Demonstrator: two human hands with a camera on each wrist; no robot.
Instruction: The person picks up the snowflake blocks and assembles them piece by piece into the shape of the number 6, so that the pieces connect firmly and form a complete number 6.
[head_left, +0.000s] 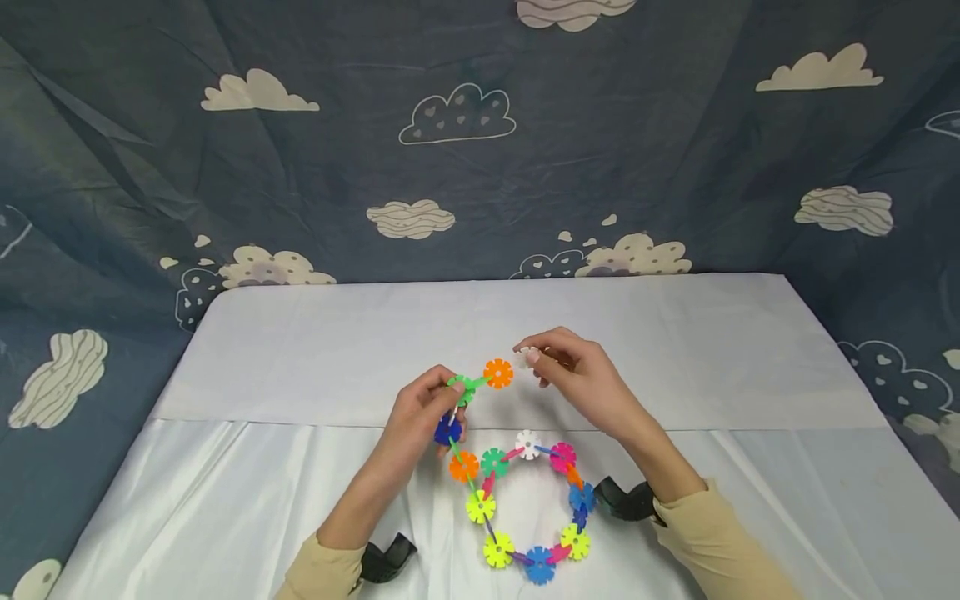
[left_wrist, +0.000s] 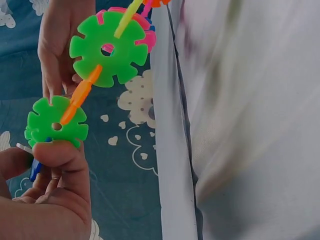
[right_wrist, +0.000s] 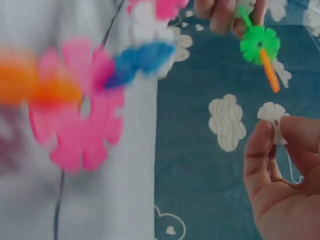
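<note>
A chain of coloured notched plastic discs hangs from my left hand point(head_left: 420, 408), which pinches a green disc point(head_left: 462, 390) between thumb and fingers. From that disc an orange disc point(head_left: 498, 373) sticks out at the chain's free end. Just right of it, my right hand point(head_left: 588, 375) pinches a loose white disc point(right_wrist: 272, 112) by its edge, slightly apart from the orange one. A dark blue disc point(head_left: 447, 430) lies partly behind the left fingers. Below the hands, the chain runs into a ring with yellow discs point(head_left: 498, 551), blue discs point(head_left: 539, 565) and a pink disc point(head_left: 563, 457).
A white cloth covers the table point(head_left: 285, 358). Behind it hangs a dark curtain point(head_left: 337, 167) with printed clouds. Black straps point(head_left: 388, 558) stick out by both wrists, near beige sleeves point(head_left: 326, 569).
</note>
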